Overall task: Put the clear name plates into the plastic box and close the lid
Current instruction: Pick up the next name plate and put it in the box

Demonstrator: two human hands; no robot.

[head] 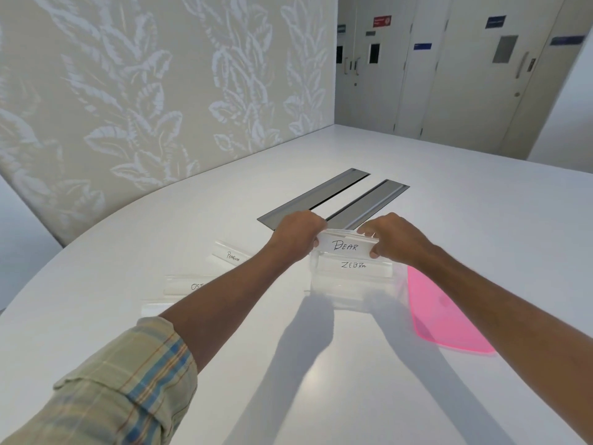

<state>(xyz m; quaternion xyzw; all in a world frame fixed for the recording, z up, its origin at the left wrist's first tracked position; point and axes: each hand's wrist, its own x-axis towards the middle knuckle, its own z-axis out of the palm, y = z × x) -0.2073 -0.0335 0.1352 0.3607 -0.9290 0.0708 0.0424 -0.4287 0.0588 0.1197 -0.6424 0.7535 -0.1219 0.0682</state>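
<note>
A clear plastic box [356,292] stands open on the white table, with a name plate marked ZEBRA [353,265] upright inside it. Over the box's far side both hands grip a clear name plate marked BEAR [346,245]: my left hand [296,232] at its left end, my right hand [393,239] at its right end. The pink lid [442,319] lies flat on the table just right of the box. Left of the box lie more clear name plates: one marked PENGUIN [231,254], one starting OST [187,285] partly behind my left forearm, and another [154,308] nearer me.
Two grey metal cable flaps [321,194] are set into the white table [288,364] just beyond the hands. A patterned partition [144,91] runs along the table's left side. Doors [481,75] stand in the far background.
</note>
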